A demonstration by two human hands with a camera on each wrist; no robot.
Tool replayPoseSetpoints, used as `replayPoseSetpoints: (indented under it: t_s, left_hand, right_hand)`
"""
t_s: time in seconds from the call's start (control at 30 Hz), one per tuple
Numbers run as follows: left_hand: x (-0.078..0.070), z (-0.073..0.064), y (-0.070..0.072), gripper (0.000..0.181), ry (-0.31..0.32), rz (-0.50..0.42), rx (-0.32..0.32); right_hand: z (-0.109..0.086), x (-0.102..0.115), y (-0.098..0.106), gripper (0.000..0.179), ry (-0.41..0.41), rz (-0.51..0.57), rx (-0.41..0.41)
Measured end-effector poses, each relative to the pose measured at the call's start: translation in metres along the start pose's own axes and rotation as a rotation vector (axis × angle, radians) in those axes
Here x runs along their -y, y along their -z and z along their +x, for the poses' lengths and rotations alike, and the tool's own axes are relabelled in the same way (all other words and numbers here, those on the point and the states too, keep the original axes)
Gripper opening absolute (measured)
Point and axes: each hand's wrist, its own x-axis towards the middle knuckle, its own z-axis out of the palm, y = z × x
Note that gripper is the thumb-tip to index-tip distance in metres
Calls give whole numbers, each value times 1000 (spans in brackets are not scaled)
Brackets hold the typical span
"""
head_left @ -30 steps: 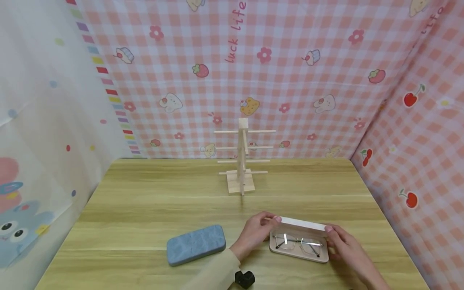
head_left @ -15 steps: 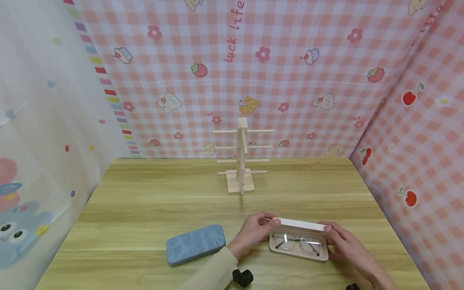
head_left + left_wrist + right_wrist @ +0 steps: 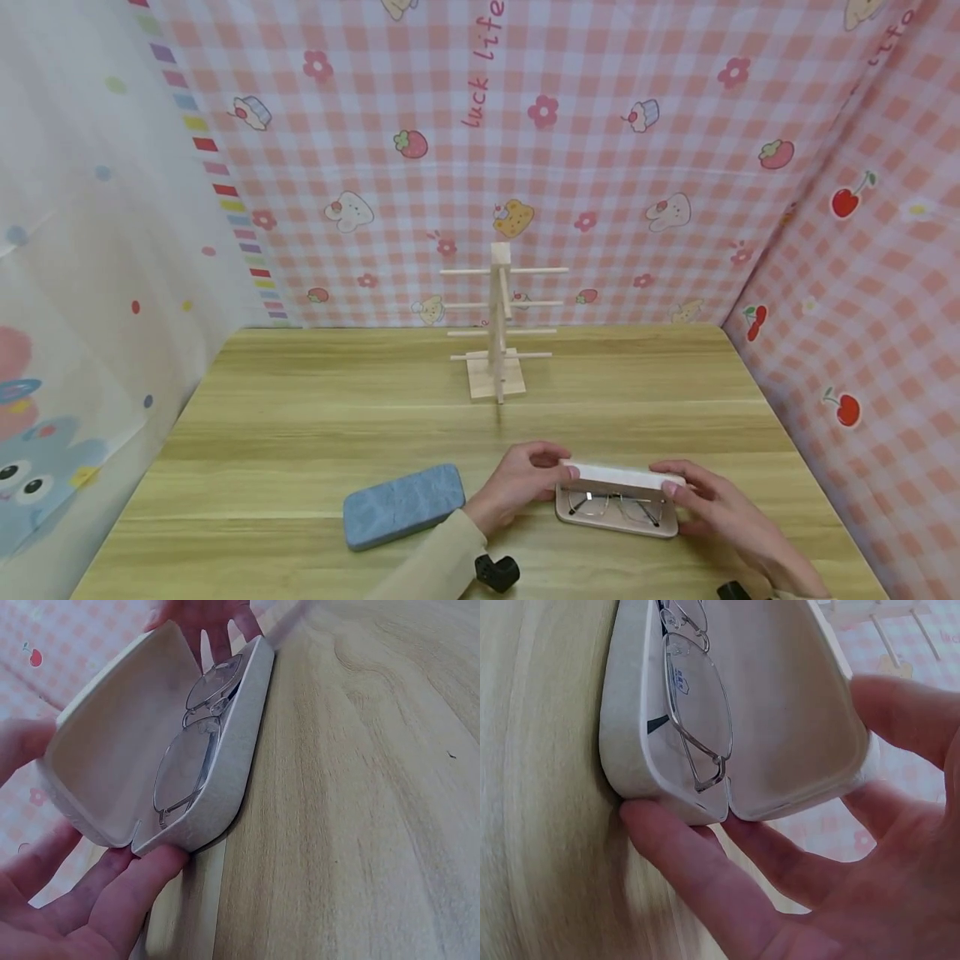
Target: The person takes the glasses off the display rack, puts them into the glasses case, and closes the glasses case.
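A pale glasses case sits on the table at the front right, its hinged lid partly raised. Inside lies a pair of thin metal-framed glasses, partly covered by the lid in the head view. My left hand grips the case's left end, thumb on the lid's edge and other fingers at the hinge and base. At the opposite end my right hand holds it likewise; its thumb lies on the lid's rim and a finger touches the base in the right wrist view.
A blue glasses case, closed, lies left of my left hand. Farther back stands a wooden rack with several horizontal pegs. Patterned cloth hangs behind the wooden table and at its sides.
The lid of the pale case has tipped down and forward, covering more of the glasses. Both hands have moved along with it, still holding the ends.
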Motion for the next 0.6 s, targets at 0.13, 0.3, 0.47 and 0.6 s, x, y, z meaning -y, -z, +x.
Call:
replayPoseSetpoints:
  t_s: [0.13, 0.3, 0.47, 0.6]
  left_hand:
    - [1, -1, 2, 35, -4, 3, 13]
    - [3, -2, 1, 36, -41, 10, 27]
    - [3, -6, 0, 41, -67, 31, 33]
    - [4, -9, -1, 42, -81, 68, 20]
  right_hand:
    - [-1, 0, 2, 49, -11, -22, 6]
    - [-3, -2, 4, 46, 33, -90, 36]
    - [-5, -4, 5, 42, 75, -233, -8]
    - [-6, -6, 4, 41, 103, -330, -71]
